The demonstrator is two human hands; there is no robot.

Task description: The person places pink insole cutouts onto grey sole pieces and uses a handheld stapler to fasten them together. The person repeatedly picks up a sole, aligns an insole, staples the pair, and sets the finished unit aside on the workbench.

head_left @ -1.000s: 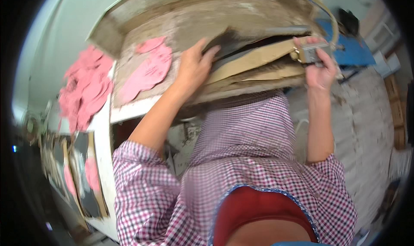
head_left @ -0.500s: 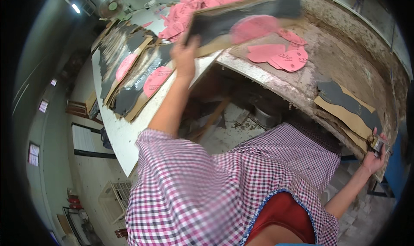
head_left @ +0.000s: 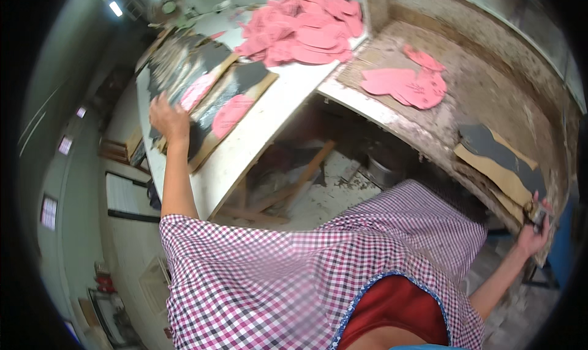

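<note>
My left hand (head_left: 170,120) is over the lower end of the black-coated strips (head_left: 177,65) on the white table, fingers apart and slightly bent. Whether its fingertips touch a strip is unclear from blur. The strips have tan edges, and pink oval pieces (head_left: 231,116) lie on them. At the far right, my right hand (head_left: 533,238) is closed around a small metallic tool (head_left: 536,216) with a dark part; its exact kind is not clear. Beside that hand, a wavy black-and-tan strip (head_left: 499,157) lies on the brown worktop, over other tan strips.
A heap of pink pieces (head_left: 303,28) covers the back of the white table (head_left: 245,144). A few loose pink pieces (head_left: 407,86) lie on the stained brown worktop (head_left: 478,74), which has a raised back edge. Below are wooden bars (head_left: 300,175) and a metal pot (head_left: 383,166).
My left hand swung left and down from above the table's middle to the left strips. The long strip with a pink oval it carried is out of the air. My right hand stays put.
</note>
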